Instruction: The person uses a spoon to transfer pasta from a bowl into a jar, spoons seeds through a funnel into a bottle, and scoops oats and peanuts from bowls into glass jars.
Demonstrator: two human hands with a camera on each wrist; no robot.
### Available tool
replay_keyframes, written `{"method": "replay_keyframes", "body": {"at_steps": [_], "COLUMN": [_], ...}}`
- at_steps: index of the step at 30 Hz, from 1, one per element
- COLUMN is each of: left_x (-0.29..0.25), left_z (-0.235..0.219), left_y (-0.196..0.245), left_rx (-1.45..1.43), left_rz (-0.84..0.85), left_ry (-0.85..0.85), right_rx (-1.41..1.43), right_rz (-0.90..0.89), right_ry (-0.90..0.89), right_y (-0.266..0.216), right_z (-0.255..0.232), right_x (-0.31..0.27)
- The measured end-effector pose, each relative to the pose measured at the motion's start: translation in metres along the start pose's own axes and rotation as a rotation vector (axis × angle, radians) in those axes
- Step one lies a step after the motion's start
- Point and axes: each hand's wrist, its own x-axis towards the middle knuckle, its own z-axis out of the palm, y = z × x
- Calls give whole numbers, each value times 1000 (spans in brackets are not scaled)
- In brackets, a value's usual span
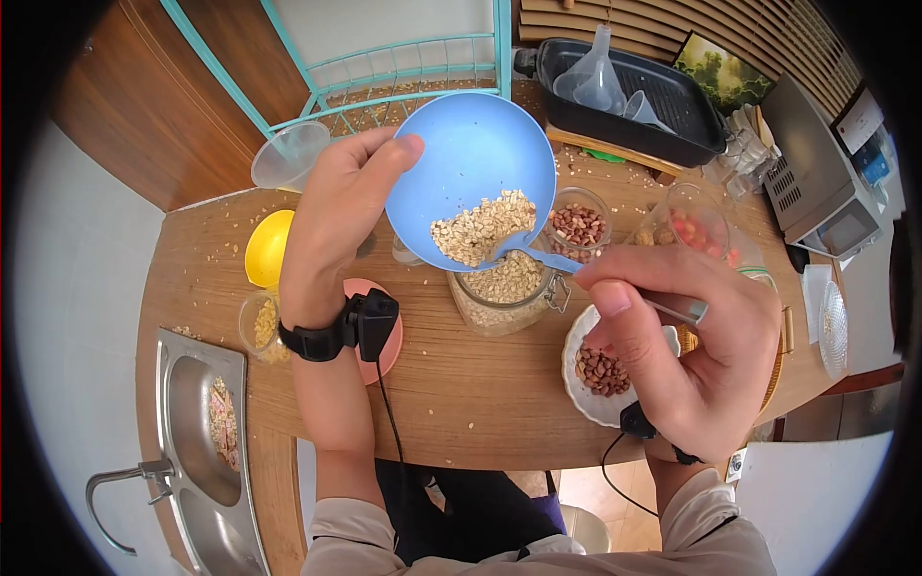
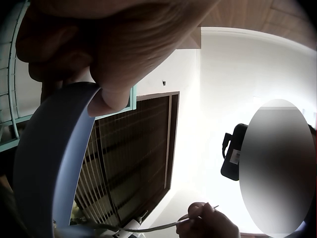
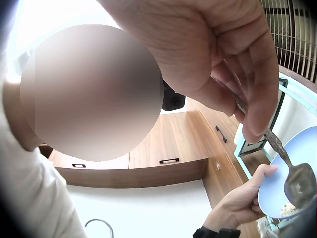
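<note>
My left hand [image 1: 348, 192] grips the upper left rim of a blue bowl [image 1: 461, 158], thumb on the inner side. The bowl is tilted, and rolled oats [image 1: 485, 223] gather at its lower edge. Right below that edge stands a glass clip-top jar [image 1: 497, 317] holding oats. Between thumb and fingers, my right hand [image 1: 706, 341] pinches a metal spoon [image 3: 299, 184]. In the head view its bowl end meets the oats near the lower rim. The left wrist view shows the blue bowl's outer side [image 2: 42, 153], with fingers [image 2: 111, 101] over the rim.
A white fluted bowl of peanuts [image 1: 603, 372] sits beneath my right hand. Behind the jar is a glass of peanuts [image 1: 578, 223]. To the left are a yellow bowl [image 1: 269, 248], a pink lid-like disc [image 1: 389, 336] and a sink [image 1: 206, 422]. A black pan [image 1: 663, 120] holds funnels.
</note>
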Motion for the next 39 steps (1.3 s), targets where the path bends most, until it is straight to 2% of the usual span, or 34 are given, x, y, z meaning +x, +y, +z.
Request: {"method": "replay_keyframes", "body": {"at_steps": [6,13,15,19,21,24,33,39], "left_x": [1,-1,2,2,0,1,1,-1], "left_z": [-4,1,-4,-3,0,-2,-3,-2], "left_y": [-4,-2,-6,-6,-5,-6,-8,-5], "left_rx": [10,10,21,31,8,-7,43,25], "left_rz": [11,12,-1,0,23,35,21,28], "left_ry": [19,75,61,60,69,75,47,33], "right_rx": [135,142,59,86,149,103,175,154], "right_rz": [47,43,-75,-60,25,-53,31,15], "right_ry": [12,8,-43,-49,2,-34,-41,-52], "right_y": [2,4,6,7,6,10,11,11], "right_z": [1,-1,-5,-2,0,-3,1,0], "right_x": [-3,-1,3,1,-2,1,-3,-1]}}
